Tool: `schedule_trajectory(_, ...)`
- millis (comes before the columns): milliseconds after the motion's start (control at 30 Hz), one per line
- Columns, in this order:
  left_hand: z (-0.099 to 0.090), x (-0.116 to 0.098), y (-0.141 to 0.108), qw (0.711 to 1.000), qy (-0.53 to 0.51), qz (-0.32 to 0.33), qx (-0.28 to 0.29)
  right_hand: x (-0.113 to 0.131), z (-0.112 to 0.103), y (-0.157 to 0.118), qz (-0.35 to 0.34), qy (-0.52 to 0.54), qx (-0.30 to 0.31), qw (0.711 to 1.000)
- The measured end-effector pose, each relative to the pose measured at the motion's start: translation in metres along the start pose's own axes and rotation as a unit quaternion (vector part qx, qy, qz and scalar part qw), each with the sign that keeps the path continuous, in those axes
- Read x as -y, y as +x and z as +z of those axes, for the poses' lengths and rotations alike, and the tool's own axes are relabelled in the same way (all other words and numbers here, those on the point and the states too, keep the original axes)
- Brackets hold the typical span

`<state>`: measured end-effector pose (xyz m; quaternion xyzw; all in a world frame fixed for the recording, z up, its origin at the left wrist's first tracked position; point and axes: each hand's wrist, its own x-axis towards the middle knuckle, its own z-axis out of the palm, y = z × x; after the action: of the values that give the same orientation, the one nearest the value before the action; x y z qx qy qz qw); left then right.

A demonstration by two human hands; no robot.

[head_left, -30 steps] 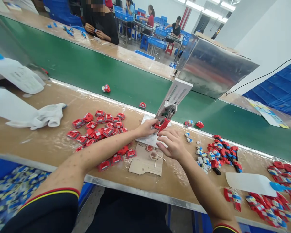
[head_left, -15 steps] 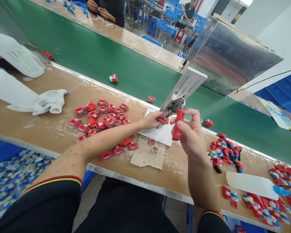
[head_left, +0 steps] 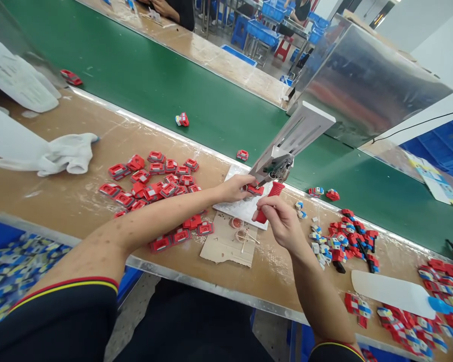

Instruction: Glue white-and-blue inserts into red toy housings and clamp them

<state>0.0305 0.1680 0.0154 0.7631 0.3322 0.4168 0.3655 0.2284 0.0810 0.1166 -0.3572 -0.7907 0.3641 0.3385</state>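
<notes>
My left hand [head_left: 235, 189] holds a small red plastic toy part [head_left: 255, 190] at the foot of a metal toggle-clamp press [head_left: 281, 163]. The fingers are closed on the part's left side and hide some of it. My right hand [head_left: 283, 221] is closed on the lower end of the press's red lever handle [head_left: 275, 191], which slants down toward me. The press stands on a white base plate [head_left: 245, 208]. A torn cardboard piece [head_left: 226, 246] in front bears two small round tubs and some cotton swabs [head_left: 251, 235].
Many red parts [head_left: 151, 191] lie left of the press. Red, blue and black assemblies [head_left: 353, 236] and a white bottle [head_left: 392, 291] lie right. Beyond runs a green conveyor belt [head_left: 136, 70] with scattered parts. A white glove [head_left: 70, 153] lies at left; a metal housing [head_left: 373, 85] spans the belt.
The lever handle has swung from near upright to a slant toward me. My right hand has moved down and slightly left with it. My left hand stays at the red part.
</notes>
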Motion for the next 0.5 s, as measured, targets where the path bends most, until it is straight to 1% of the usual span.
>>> schedule_trajectory(67, 0.001, 0.001, 0.0, 1.0, 0.003, 0.0, 0.002, -0.018, 0.008, 0.006, -0.028, -0.067, -0.001, 0.997)
schedule_trajectory(133, 0.001, 0.001, -0.001, 1.0, 0.01, 0.001, 0.001, -0.034, 0.017, 0.014, -0.06, -0.117, -0.022, 0.991)
schedule_trajectory(200, 0.001, -0.001, -0.002, 1.0, 0.02, 0.003, -0.002, -0.045, 0.023, 0.017, -0.084, -0.143, -0.041, 0.985)
schedule_trajectory(267, 0.002, -0.004, -0.002, 0.999, 0.033, 0.003, -0.004, -0.05, 0.02, 0.013, -0.094, -0.138, -0.038, 0.985)
schedule_trajectory(333, 0.0, -0.008, -0.003, 0.999, 0.046, 0.001, -0.006, -0.054, 0.005, 0.001, -0.081, -0.109, -0.024, 0.99)
schedule_trajectory(400, -0.004, -0.014, -0.006, 0.998, 0.058, -0.003, -0.008, -0.065, -0.021, -0.007, -0.028, -0.085, -0.039, 0.995)
schedule_trajectory(467, -0.013, -0.024, -0.015, 0.997, 0.07, -0.016, -0.015, -0.084, -0.049, -0.001, 0.035, -0.09, -0.086, 0.992)
schedule_trajectory(500, -0.019, -0.032, -0.022, 0.996, 0.077, -0.028, -0.021, -0.096, -0.06, 0.01, 0.056, -0.102, -0.107, 0.987)
